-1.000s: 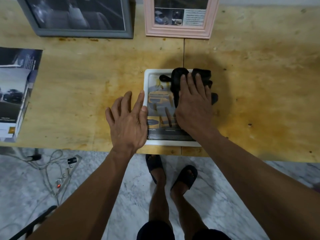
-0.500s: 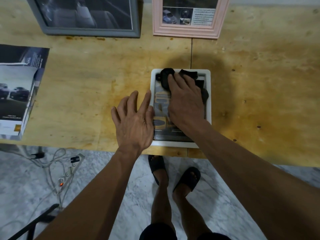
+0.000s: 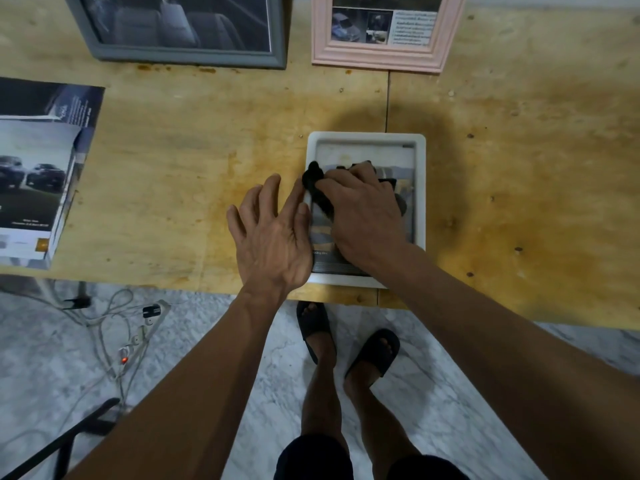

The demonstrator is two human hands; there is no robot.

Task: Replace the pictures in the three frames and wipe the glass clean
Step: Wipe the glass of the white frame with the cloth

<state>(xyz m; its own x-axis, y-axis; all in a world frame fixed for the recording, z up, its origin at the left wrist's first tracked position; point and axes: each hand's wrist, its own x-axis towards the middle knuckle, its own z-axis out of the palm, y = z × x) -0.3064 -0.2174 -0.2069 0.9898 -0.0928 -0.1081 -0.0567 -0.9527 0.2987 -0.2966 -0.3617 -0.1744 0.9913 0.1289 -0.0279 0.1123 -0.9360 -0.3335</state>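
Both forearms are bare to the lower edge of the view, with no sleeves, watch or rings showing on the left hand (image 3: 273,233) or the right hand (image 3: 363,216). The person wears dark shorts (image 3: 315,459) that end above the knee, bare legs below them, and black open-toed slide sandals (image 3: 313,325) on both feet.

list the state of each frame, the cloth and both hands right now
white frame: flat on the table, picture in, being wiped
black cloth: bunched on the glass under the right hand
right hand: pressing the cloth
left hand: fingers spread, steadying the frame's left edge
grey frame: picture in
pink frame: picture in
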